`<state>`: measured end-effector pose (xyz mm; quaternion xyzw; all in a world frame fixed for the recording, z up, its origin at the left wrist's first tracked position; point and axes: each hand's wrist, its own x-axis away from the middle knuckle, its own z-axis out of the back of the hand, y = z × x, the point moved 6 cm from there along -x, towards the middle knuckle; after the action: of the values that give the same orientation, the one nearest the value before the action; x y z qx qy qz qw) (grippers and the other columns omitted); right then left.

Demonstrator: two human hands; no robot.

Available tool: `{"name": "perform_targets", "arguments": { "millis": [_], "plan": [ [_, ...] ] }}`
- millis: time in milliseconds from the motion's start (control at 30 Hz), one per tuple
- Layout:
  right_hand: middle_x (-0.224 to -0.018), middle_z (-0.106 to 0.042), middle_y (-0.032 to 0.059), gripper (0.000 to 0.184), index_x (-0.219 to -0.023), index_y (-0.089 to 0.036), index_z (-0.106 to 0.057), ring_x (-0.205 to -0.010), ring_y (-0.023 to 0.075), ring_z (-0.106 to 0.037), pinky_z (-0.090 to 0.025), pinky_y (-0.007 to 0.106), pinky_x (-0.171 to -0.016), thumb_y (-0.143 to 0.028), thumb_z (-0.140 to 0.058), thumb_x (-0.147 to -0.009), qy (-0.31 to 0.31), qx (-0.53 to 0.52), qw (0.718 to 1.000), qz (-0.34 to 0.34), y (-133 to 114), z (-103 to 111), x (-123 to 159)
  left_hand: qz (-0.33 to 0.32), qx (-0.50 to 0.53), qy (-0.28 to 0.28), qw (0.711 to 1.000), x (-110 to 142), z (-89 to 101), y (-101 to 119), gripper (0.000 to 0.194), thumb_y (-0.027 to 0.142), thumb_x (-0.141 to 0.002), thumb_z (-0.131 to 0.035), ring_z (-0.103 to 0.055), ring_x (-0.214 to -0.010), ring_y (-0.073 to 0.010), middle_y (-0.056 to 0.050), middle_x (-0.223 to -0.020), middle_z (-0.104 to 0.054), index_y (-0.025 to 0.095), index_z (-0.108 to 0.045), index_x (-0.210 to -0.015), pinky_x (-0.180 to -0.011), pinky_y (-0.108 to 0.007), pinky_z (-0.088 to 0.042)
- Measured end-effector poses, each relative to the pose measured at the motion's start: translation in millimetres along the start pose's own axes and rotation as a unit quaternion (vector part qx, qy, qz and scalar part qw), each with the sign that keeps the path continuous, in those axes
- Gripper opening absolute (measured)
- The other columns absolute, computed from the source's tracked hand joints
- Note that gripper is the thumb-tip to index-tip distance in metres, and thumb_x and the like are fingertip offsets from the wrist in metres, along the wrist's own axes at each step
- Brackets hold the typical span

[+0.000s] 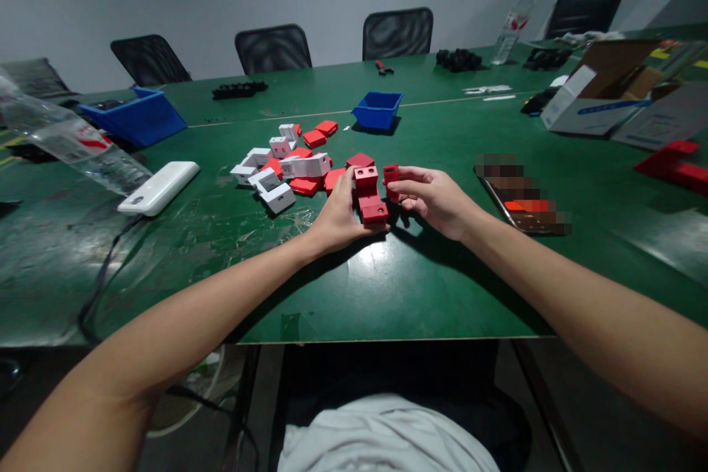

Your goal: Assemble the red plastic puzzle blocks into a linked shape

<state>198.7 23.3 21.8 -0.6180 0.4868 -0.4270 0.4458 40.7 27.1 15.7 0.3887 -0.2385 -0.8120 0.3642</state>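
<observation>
My left hand (338, 215) is closed around a red bracket (369, 195), a U-shaped block with holes in its raised ends. Just to its right, my right hand (434, 199) pinches a small red block (391, 183) between thumb and fingers. A narrow gap separates the two red pieces. Behind my left hand lies a heap of white brackets (278, 197) and flat red pieces (306, 185). One more red piece (361, 160) rests on the table just beyond the held bracket.
A small blue bin (377, 111) stands beyond the heap, a larger blue bin (138, 120) at left. White power bank (160, 188) and tilted water bottle (71, 140) lie left. A phone (512, 199), partly blurred, lies right, near an open cardboard box (580, 118). The table's edge (387, 341) is close.
</observation>
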Motion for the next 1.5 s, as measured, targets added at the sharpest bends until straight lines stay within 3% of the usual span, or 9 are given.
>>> {"name": "perform_targets", "arguments": {
  "millis": [233, 367, 500, 700, 1000, 1200, 1500],
  "plan": [
    [-0.077, -0.07, 0.0025, 0.03, -0.105, -0.02, -0.064, -0.057, 0.0116, -0.06, -0.04, 0.022, -0.049, -0.019, -0.077, -0.078, 0.049, -0.042, 0.997, -0.048, 1.4, 3.3, 0.7, 0.003, 0.001, -0.002, 1.0, 0.4, 0.6, 2.3, 0.094, 0.04, -0.06, -0.09, -0.054, -0.125, -0.0315, -0.015, -0.136, -0.052, 0.022, -0.039, -0.136, -0.11, -0.051, -0.045],
    [-0.08, -0.073, 0.0035, 0.021, -0.108, -0.024, -0.064, -0.054, 0.012, -0.06, -0.042, 0.022, -0.048, -0.032, -0.068, -0.089, 0.032, -0.057, 0.996, -0.059, 2.5, 2.6, -0.2, 0.001, 0.018, -0.001, 1.0, 0.6, -0.1, 2.0, 0.095, 0.037, -0.06, -0.09, -0.054, -0.126, -0.032, -0.016, -0.135, -0.052, 0.019, -0.038, -0.136, -0.109, -0.05, -0.046],
    [-0.078, -0.073, 0.0058, 0.022, -0.102, -0.02, -0.068, -0.052, 0.0111, -0.058, -0.043, 0.021, -0.046, -0.039, -0.063, -0.092, 0.033, -0.058, 0.996, -0.06, 3.8, 2.3, -0.4, 0.0, 0.023, -0.001, 1.0, 0.7, -0.9, -0.4, 0.096, 0.036, -0.059, -0.091, -0.055, -0.126, -0.0324, -0.016, -0.135, -0.052, 0.02, -0.037, -0.137, -0.11, -0.052, -0.045],
    [-0.077, -0.071, 0.0018, 0.015, -0.095, -0.022, -0.064, -0.061, 0.0127, -0.065, -0.048, 0.02, -0.049, -0.033, -0.071, -0.087, 0.033, -0.085, 0.994, -0.052, 2.8, 0.3, 0.0, -0.007, 0.002, -0.001, 1.0, 0.7, 0.7, 1.4, 0.095, 0.038, -0.06, -0.09, -0.054, -0.127, -0.0329, -0.016, -0.137, -0.051, 0.021, -0.037, -0.137, -0.11, -0.054, -0.045],
    [-0.078, -0.072, 0.0009, 0.04, -0.104, -0.022, -0.055, -0.062, 0.0133, -0.068, -0.053, 0.022, -0.06, -0.021, -0.082, -0.075, 0.006, -0.084, 0.996, -0.028, 2.6, -2.0, 0.2, 0.0, 0.001, -0.001, 1.0, 0.9, 0.3, 0.8, 0.095, 0.041, -0.059, -0.091, -0.055, -0.124, -0.0321, -0.015, -0.134, -0.053, 0.021, -0.038, -0.135, -0.108, -0.052, -0.046],
    [-0.079, -0.072, 0.0009, 0.036, -0.102, -0.023, -0.055, -0.059, 0.0148, -0.068, -0.049, 0.022, -0.052, -0.033, -0.081, -0.079, 0.021, -0.049, 0.997, -0.051, 3.4, 0.6, 1.3, -0.003, 0.009, -0.005, 1.0, 0.4, 0.8, 2.2, 0.093, 0.041, -0.061, -0.089, -0.055, -0.125, -0.0317, -0.016, -0.135, -0.052, 0.019, -0.037, -0.136, -0.108, -0.051, -0.046],
    [-0.076, -0.067, -0.0004, 0.04, -0.087, -0.018, -0.062, -0.056, 0.0082, -0.058, -0.04, 0.018, -0.048, -0.04, -0.089, -0.068, 0.004, -0.042, 0.998, -0.04, 6.5, -0.1, -0.4, -0.001, 0.013, -0.003, 1.0, 0.4, 0.2, 1.6, 0.092, 0.037, -0.06, -0.09, -0.056, -0.123, -0.0304, -0.015, -0.133, -0.053, 0.02, -0.039, -0.134, -0.109, -0.05, -0.045]
  ]
}}
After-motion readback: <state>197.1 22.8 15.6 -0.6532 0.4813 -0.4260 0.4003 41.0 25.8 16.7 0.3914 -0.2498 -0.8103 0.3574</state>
